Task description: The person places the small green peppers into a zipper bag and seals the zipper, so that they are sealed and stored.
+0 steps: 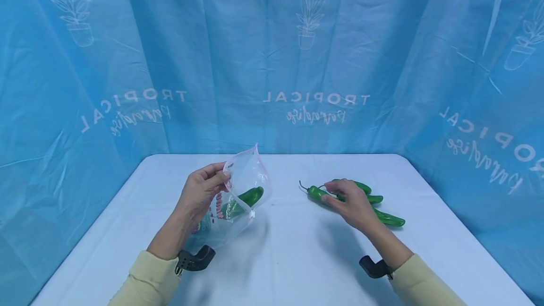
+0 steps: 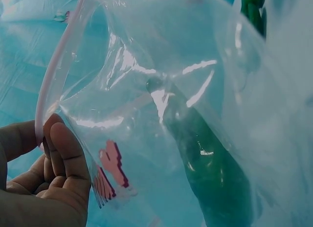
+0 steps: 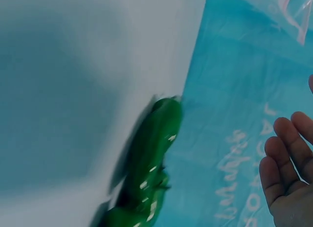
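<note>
My left hand [image 1: 204, 188] pinches the pink-edged rim of a clear plastic zip bag [image 1: 244, 166], whose mouth gapes toward the right. Inside the bag lies a long green chili pepper [image 1: 251, 196], also visible through the plastic in the left wrist view as a large green pepper [image 2: 210, 173]. Over on the right, my right hand [image 1: 350, 202] hovers over several green chili peppers [image 1: 388, 219], its fingers loosely extended and partly hiding them. The right wrist view has the fingers [image 3: 288, 153] relaxed and apart from the glossy peppers [image 3: 151, 144].
A white-covered table [image 1: 284, 259] carries everything. Blue printed curtains [image 1: 263, 60] close in the back and both sides. Each wrist wears a black camera band, such as the left band [image 1: 196, 259], below the hand.
</note>
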Demonstrator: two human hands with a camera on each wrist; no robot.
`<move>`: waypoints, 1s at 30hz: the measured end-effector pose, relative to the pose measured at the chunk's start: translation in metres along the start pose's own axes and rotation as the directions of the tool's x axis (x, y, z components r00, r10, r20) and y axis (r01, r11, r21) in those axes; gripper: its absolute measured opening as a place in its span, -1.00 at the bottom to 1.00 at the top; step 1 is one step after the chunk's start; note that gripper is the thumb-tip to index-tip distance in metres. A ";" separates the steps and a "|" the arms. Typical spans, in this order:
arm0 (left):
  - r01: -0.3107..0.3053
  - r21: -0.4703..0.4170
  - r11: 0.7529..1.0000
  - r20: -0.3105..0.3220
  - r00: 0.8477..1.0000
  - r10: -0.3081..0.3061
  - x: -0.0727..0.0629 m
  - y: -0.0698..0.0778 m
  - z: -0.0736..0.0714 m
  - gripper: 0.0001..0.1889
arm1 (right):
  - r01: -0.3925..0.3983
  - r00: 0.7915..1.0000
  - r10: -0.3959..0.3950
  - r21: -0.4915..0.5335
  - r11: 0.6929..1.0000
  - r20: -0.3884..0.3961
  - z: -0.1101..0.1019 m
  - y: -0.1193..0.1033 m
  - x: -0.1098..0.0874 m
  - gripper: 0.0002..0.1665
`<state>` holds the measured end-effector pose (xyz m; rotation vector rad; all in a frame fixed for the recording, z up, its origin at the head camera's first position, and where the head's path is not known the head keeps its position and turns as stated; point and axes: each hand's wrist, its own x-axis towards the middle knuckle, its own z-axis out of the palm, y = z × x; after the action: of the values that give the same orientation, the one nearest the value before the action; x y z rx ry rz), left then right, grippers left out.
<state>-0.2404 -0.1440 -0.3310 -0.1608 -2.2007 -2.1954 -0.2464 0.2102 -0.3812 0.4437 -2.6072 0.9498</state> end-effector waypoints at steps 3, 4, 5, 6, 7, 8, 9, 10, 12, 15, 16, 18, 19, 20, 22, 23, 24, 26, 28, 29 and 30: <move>-0.002 0.005 1.000 0.003 1.000 0.002 0.000 0.000 0.000 -0.52 | -0.035 0.999 0.035 -0.017 0.999 0.000 -0.002 0.012 -0.006 -0.58; -0.003 0.006 1.000 0.004 1.000 0.003 0.000 0.000 0.000 -0.52 | -0.043 0.999 0.043 -0.023 0.999 0.001 -0.003 0.016 -0.007 -0.58; -0.005 0.008 1.000 0.004 1.000 0.005 0.000 -0.001 0.000 -0.52 | -0.053 0.999 0.053 -0.032 0.998 0.003 -0.004 0.019 -0.008 -0.57; -0.008 0.008 1.000 0.005 1.000 0.008 0.000 -0.001 0.000 -0.51 | -0.062 0.998 0.062 -0.041 0.997 0.005 -0.005 0.022 -0.010 -0.57; -0.011 0.007 1.000 0.005 1.000 0.011 0.000 -0.001 0.000 -0.52 | -0.070 0.997 0.071 -0.047 0.996 0.005 -0.006 0.025 -0.011 -0.58; -0.013 0.006 1.000 0.006 1.000 0.013 0.000 -0.001 0.000 -0.52 | -0.080 0.997 0.081 -0.053 0.995 0.008 -0.008 0.028 -0.013 -0.57; -0.015 0.006 1.000 0.006 1.000 0.015 0.000 -0.002 -0.001 -0.51 | -0.086 0.996 0.087 -0.057 0.995 0.011 -0.009 0.031 -0.014 -0.58; -0.014 0.006 1.000 0.005 1.000 0.014 0.000 -0.002 -0.001 -0.51 | -0.095 0.995 0.096 -0.063 0.993 0.014 -0.011 0.033 -0.016 -0.58; -0.013 0.006 1.000 0.005 1.000 0.013 0.000 -0.002 -0.001 -0.51 | -0.111 0.993 0.113 -0.073 0.991 0.019 -0.014 0.039 -0.018 -0.57; -0.006 0.011 1.000 0.004 1.000 0.006 0.001 -0.003 -0.001 -0.50 | -0.136 0.990 0.139 -0.085 0.987 0.021 -0.018 0.047 -0.022 -0.55; -0.004 0.012 1.000 0.003 1.000 0.004 0.001 -0.003 -0.001 -0.50 | -0.143 0.989 0.145 -0.092 0.985 0.019 -0.020 0.050 -0.023 -0.55; 0.001 0.014 1.000 0.000 1.000 -0.001 0.001 -0.003 0.000 -0.50 | -0.153 0.988 0.155 -0.104 0.983 0.015 -0.023 0.056 -0.025 -0.54; 0.003 0.014 1.000 0.000 1.000 -0.002 0.001 -0.003 0.000 -0.51 | -0.159 0.987 0.161 -0.108 0.981 0.014 -0.025 0.059 -0.026 -0.53; 0.004 0.015 1.000 -0.003 1.000 -0.004 0.001 -0.003 0.000 -0.51 | -0.161 0.986 0.164 -0.114 0.980 0.012 -0.027 0.062 -0.027 -0.53; 0.003 0.017 1.000 -0.004 1.000 -0.003 0.001 -0.002 0.000 -0.51 | -0.168 0.985 0.171 -0.128 0.977 0.011 -0.030 0.068 -0.030 -0.51; 0.002 0.018 1.000 -0.004 1.000 -0.002 0.001 -0.002 0.000 -0.51 | -0.172 0.985 0.175 -0.132 0.976 0.009 -0.032 0.072 -0.032 -0.51; 0.001 0.021 1.000 -0.005 1.000 -0.001 0.001 -0.002 0.000 -0.50 | -0.177 0.984 0.180 -0.137 0.975 0.008 -0.034 0.075 -0.033 -0.51; -0.001 0.022 1.000 -0.006 1.000 0.001 0.000 -0.002 0.000 -0.50 | -0.186 0.982 0.189 -0.150 0.971 0.006 -0.036 0.080 -0.037 -0.50; -0.004 0.019 1.000 -0.002 1.000 0.004 0.000 -0.003 0.000 -0.49 | -0.201 0.979 0.204 -0.157 0.967 0.006 -0.039 0.085 -0.040 -0.49; -0.005 0.018 1.000 0.000 1.000 0.005 0.000 -0.003 0.000 -0.49 | -0.210 0.977 0.213 -0.161 0.964 0.007 -0.040 0.088 -0.042 -0.48; -0.006 0.017 1.000 0.002 1.000 0.006 0.000 -0.002 0.000 -0.49 | -0.218 0.975 0.223 -0.165 0.962 0.009 -0.041 0.090 -0.043 -0.47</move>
<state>-0.2410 -0.1437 -0.3335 -0.1690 -2.2165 -2.1739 -0.2350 0.3102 -0.4197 0.1267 -2.7751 0.7904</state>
